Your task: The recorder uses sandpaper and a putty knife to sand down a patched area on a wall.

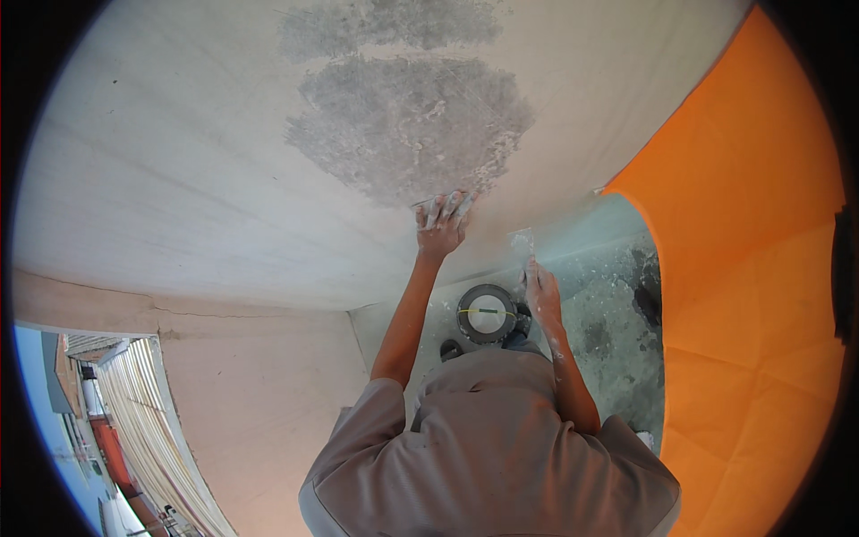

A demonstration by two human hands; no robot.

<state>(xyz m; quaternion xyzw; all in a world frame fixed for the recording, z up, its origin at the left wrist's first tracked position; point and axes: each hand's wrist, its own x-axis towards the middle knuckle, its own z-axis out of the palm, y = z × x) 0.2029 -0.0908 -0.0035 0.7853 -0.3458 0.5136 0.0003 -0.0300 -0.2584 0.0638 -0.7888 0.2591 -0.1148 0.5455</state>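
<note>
My left hand (441, 225) lies against the pale wall (224, 161), fingers stretched out and dusted white. Its fingertips meet the lower edge of a rough grey patch (412, 125) where the surface coat is gone. Whether anything thin is under the palm, I cannot make out. Lower and to the right, my right hand (542, 291) is closed around the handle of a putty knife (522, 240). The knife's flat blade points up and is smeared with white. White smudges also mark my right forearm.
A round bucket (488, 315) with a dark rim and pale top stands on the stained floor (599, 340) near my feet. An orange sheet (734, 268) hangs along the right. At the lower left, an opening (116, 430) shows rooftops outside. A second grey patch (394, 27) sits higher up.
</note>
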